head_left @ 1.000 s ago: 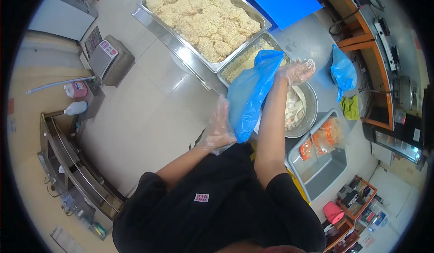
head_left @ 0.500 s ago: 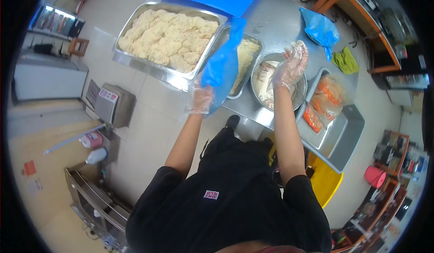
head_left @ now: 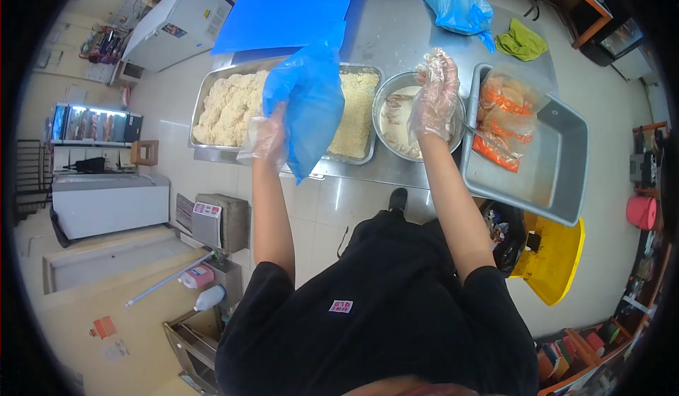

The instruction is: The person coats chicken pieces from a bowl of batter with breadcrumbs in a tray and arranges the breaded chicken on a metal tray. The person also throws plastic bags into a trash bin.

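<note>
My left hand (head_left: pixel 270 133), in a clear plastic glove, is closed on a blue plastic bag (head_left: pixel 304 106). The bag hangs over the gap between a steel tray of pale crumb-coated pieces (head_left: pixel 226 109) and a second steel tray of loose crumbs (head_left: pixel 356 109), hiding part of both. Above a round steel bowl (head_left: pixel 387 92) my right hand (head_left: pixel 437 99) is raised, fingers up and holding nothing visible. Its clear glove is smeared with white batter and crumbs. Pieces lie in white batter (head_left: pixel 396 123) inside the bowl, where a metal handle (head_left: pixel 484 138) leans over the rim.
Right of the bowl, a grey tub (head_left: pixel 566 155) holds clear bags with orange print (head_left: pixel 506 109). A blue bag bundle (head_left: pixel 460 10) and green cloth (head_left: pixel 522 40) lie at the back. A blue board (head_left: pixel 283 10) stands behind the trays. A yellow bin lid (head_left: pixel 559 254) is below the tub.
The view has swung, so the table appears lower and straighter. My left hand has carried the blue bag left, over the coated pieces' tray. My right hand stays above the bowl.
</note>
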A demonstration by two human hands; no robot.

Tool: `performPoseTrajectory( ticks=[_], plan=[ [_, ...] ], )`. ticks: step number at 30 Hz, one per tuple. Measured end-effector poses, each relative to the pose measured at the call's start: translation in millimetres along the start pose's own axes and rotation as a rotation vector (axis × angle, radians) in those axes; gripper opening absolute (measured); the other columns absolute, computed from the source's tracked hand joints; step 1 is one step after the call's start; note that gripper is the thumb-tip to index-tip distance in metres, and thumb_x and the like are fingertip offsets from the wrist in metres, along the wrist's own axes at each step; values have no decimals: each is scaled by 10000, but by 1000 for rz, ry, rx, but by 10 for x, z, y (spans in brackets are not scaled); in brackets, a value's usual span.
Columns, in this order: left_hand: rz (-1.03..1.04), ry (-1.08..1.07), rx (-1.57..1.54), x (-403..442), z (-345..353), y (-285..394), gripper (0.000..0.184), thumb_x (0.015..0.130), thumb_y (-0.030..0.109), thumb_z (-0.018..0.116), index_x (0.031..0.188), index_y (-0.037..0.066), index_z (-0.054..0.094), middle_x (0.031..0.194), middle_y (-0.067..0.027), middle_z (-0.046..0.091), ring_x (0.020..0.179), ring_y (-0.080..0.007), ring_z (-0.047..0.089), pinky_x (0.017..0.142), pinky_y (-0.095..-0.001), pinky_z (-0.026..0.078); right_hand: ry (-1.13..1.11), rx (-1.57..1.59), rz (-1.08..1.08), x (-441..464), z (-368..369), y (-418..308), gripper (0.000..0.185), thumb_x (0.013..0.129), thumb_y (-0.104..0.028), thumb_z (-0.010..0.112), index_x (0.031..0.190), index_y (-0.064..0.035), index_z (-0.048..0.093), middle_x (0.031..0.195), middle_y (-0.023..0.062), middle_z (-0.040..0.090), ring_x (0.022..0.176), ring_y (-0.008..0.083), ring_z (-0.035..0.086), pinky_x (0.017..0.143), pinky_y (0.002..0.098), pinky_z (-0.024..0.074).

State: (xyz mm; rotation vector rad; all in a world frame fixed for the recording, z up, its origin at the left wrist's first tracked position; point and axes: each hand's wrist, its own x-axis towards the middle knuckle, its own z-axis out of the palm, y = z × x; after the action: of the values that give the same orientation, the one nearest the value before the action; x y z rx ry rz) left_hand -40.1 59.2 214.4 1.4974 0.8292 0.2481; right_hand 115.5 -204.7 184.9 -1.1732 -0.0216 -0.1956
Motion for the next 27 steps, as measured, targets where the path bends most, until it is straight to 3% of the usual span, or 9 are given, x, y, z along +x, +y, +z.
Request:
performPoseTrajectory(
  ticks=[3, 9, 12, 18, 27],
  plan=[
    [59, -32, -101, -97, 111, 277, 503, 1026, 368, 610, 1395, 28, 586, 1324, -106, 636, 1183, -228, 591, 1000, -374, 480, -3, -17, 27, -28, -45, -25, 367, 1066, -179, 573, 1420, -97, 521, 1286, 32, 615, 1063, 108, 604, 920, 286, 505],
    [87, -88, 9, -172, 168, 684, 519, 1023, 381, 622, 1419, 50, 569, 1350, -93, 622, 1216, -225, 582, 1040, -373, 473, 10, -65, 47, -73, -77, -78, 375, 1071, -172, 559, 1429, -78, 506, 1302, 42, 613, 1116, 127, 607, 956, 294, 502],
    [97, -152, -75, -181, 183, 763, 665, 953, 444, 708, 1457, 52, 518, 1409, -125, 592, 1270, -278, 575, 1084, -431, 468, 11, -48, 33, -82, -90, -96, 370, 1070, -169, 557, 1425, -76, 508, 1299, 46, 613, 1109, 128, 609, 952, 293, 506],
    [149, -111, 2, -292, 217, 885, 580, 1012, 416, 637, 1453, 56, 526, 1375, -99, 600, 1228, -229, 580, 1044, -377, 475, 38, -69, 15, -57, -123, -87, 343, 1066, -168, 566, 1394, -72, 538, 1259, 40, 629, 1039, 117, 615, 908, 285, 513],
    [124, -54, 37, -425, 198, 1084, 557, 1010, 405, 644, 1413, 31, 556, 1357, -110, 608, 1210, -237, 596, 1034, -376, 487, 49, -89, 3, -91, -134, -120, 347, 1063, -187, 576, 1391, -77, 542, 1251, 37, 631, 1026, 111, 614, 888, 284, 512]
  ],
)
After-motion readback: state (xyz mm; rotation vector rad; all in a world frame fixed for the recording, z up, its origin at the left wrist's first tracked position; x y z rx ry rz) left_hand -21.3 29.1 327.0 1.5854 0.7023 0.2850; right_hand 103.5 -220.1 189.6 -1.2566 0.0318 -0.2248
